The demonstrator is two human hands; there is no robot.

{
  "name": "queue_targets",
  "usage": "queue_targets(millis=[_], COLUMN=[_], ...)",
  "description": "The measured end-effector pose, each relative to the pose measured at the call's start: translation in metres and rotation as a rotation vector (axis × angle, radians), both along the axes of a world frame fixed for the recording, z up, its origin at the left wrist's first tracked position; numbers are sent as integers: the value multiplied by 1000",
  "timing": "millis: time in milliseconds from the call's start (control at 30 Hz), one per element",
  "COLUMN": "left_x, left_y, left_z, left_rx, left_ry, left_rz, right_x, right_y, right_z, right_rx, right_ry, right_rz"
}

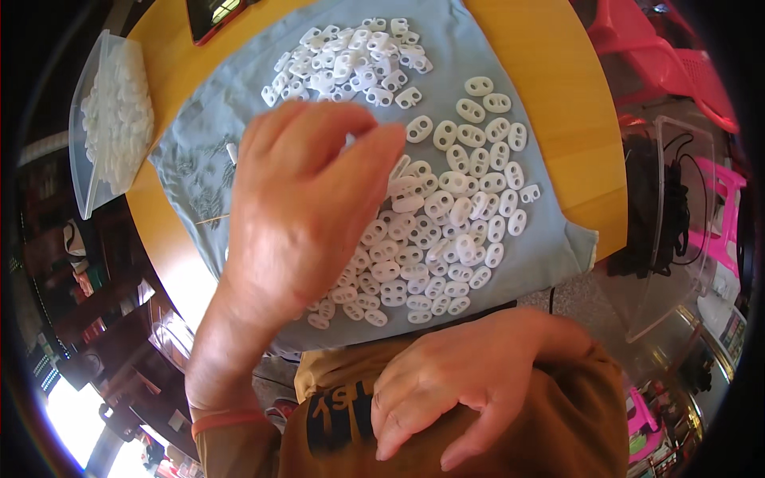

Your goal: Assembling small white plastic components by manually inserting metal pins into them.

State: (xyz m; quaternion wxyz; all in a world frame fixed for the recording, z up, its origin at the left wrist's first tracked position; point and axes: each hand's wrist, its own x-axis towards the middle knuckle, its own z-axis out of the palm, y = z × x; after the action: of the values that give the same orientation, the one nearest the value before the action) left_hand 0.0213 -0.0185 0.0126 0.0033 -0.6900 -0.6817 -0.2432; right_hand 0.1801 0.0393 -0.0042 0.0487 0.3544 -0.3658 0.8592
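clearly, the left hand [307, 187] is curled, its back to the camera, the fingers bent over and the thumb stretched alongside them toward the right, so that only a narrow gap shows between thumb and fingers. a small pale patch is visible in that gap, but i cannot tell whether it is a piece being pinched or something behind. this hand is over the blue-grey cloth [550, 239], hiding part of it, between the heap of squarish white pieces [343, 64] near the far edge and the spread of oval two-holed white pieces [422, 231] on the near side. the ovals lie close together, many overlapping, and thin out toward the right, where a lone squarish piece [529, 193] sits beside them.

the right hand [458, 382] is relaxed and wide, thumb well apart from the loosely bent fingers, with no thing visible in it; it is in front of the brown top [558, 414], below the cloth's near edge.

left of the left hand, a cluster of small dark bits [209, 179] and a thin stick [213, 219] lie on the cloth. farther left, a translucent tub [88, 187] of white pieces stands at the edge of the wooden table [590, 175].
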Motion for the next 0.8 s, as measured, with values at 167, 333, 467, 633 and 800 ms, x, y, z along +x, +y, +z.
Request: queue_targets(millis=[167,333,467,633,800], left_x=[-6,-9,-11,-17,-20], left_y=[33,44,53,55,49], left_z=[-10,-14,-10,-10,-8], left_rx=[-77,-134,-219,-180,-159], left_ry=[151,162,71,120,107], left_rz=[-6,-19,-65,-122,-214], right_x=[5,11,20,22,18], right_y=[4,9,5,-3,-7], right_z=[5,4,1,2,13], right_rx=[2,70,237,216,283], right_ry=[-69,-122,-129,-183,-258], right_rz=[46,86,1,-62,25])
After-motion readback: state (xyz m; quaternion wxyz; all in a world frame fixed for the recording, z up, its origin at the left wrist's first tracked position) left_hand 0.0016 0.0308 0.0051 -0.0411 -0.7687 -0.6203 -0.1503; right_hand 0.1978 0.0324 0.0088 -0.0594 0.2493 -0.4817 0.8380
